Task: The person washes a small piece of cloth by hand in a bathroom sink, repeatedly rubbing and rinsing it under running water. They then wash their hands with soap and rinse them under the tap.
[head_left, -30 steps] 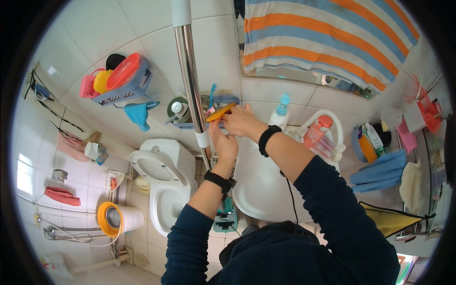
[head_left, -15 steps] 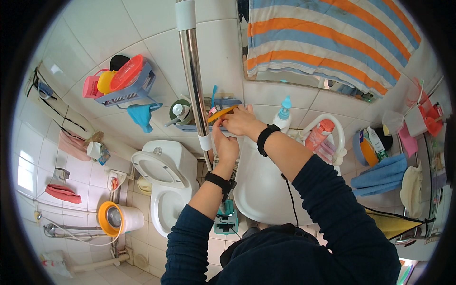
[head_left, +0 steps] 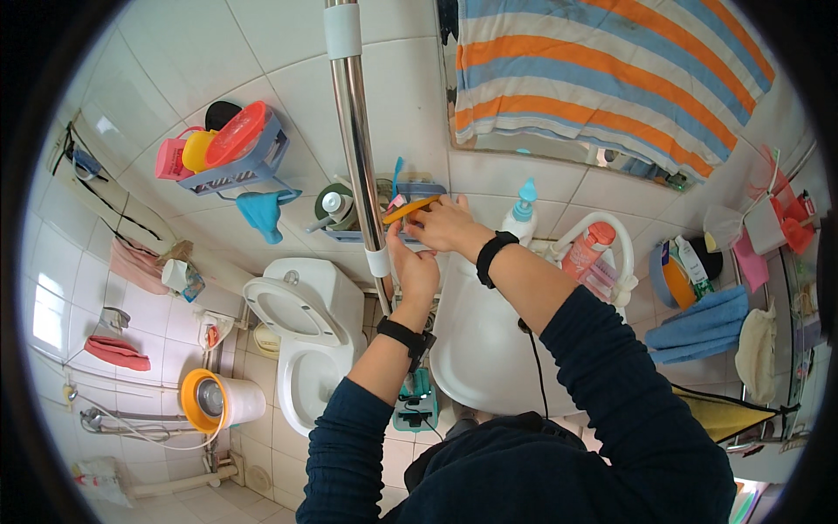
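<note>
In front of the wall shelf [head_left: 349,236], beside the shiny metal pole, is a slim orange comb-like item [head_left: 408,210]; its exact kind is too small to make out. My right hand [head_left: 445,229] grips its right end, fingers curled round it. From below, my left hand [head_left: 415,275] reaches up with its fingertips closed at the item's lower edge, close to the pole. Part of both hands' fingers is hidden where they meet. On the shelf behind stand a blue toothbrush [head_left: 397,175] and a white-capped bottle [head_left: 335,206].
The metal pole [head_left: 353,113] runs upright just left of my hands. Below them are a white washbasin [head_left: 476,349] with a blue pump bottle [head_left: 525,210] and a pink-red bottle [head_left: 590,246]. An open-lidded toilet [head_left: 305,384] stands left. A striped towel [head_left: 602,70] covers the mirror.
The orange item has shifted very slightly to the right with my right hand. My left hand stays almost where it was.
</note>
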Demonstrator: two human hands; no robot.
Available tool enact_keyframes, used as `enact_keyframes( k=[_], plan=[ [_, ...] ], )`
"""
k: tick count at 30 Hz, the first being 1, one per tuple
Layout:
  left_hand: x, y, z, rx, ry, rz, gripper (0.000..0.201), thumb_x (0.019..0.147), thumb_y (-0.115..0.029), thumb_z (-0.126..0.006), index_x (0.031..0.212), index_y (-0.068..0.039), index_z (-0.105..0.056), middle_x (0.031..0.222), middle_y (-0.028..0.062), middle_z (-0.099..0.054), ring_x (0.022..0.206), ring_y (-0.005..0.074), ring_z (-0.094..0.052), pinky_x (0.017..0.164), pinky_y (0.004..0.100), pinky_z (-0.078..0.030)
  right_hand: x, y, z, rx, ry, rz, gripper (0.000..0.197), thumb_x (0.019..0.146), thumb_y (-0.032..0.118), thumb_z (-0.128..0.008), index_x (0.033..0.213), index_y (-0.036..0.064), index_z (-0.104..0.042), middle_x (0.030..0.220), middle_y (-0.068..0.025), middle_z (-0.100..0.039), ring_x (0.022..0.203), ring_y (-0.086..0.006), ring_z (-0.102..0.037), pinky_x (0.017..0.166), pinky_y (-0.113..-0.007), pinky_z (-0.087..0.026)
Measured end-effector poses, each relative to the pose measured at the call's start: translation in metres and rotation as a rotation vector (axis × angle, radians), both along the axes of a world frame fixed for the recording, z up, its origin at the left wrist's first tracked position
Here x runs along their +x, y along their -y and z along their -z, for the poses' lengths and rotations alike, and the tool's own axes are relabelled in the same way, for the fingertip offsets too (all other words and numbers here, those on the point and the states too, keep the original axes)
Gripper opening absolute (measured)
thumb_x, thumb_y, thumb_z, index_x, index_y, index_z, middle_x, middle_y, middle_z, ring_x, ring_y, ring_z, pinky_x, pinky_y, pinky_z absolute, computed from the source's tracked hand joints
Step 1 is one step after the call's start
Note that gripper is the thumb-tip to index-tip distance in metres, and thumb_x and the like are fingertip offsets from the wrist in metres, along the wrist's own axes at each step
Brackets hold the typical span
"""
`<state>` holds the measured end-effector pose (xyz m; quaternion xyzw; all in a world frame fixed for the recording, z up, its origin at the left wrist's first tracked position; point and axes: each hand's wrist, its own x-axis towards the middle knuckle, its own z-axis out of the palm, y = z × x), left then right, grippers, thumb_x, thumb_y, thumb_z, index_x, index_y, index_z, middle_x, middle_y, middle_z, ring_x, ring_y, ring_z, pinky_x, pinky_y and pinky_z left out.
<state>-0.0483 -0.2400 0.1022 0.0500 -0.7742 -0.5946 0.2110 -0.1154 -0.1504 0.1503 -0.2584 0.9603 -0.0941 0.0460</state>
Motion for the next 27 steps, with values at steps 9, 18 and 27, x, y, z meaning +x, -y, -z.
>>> enact_keyframes(
  k=[9, 18, 27],
  plan=[
    [-0.003, 0.002, 0.001, 0.041, 0.039, 0.029, 0.065, 0.071, 0.019, -0.041, 0.130, 0.001, -0.021, 0.136, 0.0183, -0.027, 0.116, 0.0263, -0.043, 0.072, 0.0287, -0.055, -0.006, 0.006, 0.005, -0.079, 0.066, 0.085, 0.036, 0.082, 0.045, -0.052, 0.106, 0.0216, -0.064, 0.110, -0.0070, -0.059, 0.110, -0.0262, -0.041, 0.081, -0.047, -0.026],
    [0.000, 0.000, 0.001, 0.126, 0.021, -0.006, 0.056, 0.072, 0.015, -0.045, 0.125, 0.003, -0.031, 0.126, 0.0203, -0.040, 0.102, 0.0250, -0.053, 0.068, 0.0270, -0.051, -0.008, -0.003, 0.001, -0.346, 0.091, 0.086, 0.025, 0.085, 0.034, -0.054, 0.100, 0.0181, -0.067, 0.091, -0.0081, -0.065, 0.094, -0.0245, -0.054, 0.076, -0.044, -0.030],
    [0.014, -0.016, 0.005, 0.508, 0.263, 0.091, 0.028, 0.090, -0.017, -0.048, 0.112, -0.001, -0.044, 0.106, 0.0129, -0.047, 0.088, 0.0209, -0.055, 0.074, 0.0320, -0.046, 0.014, -0.035, 0.020, -1.097, 0.155, 0.228, 0.026, 0.087, 0.025, -0.054, 0.100, 0.0027, -0.059, 0.085, -0.0149, -0.064, 0.074, -0.0306, -0.063, 0.065, -0.037, -0.048]
  ],
)
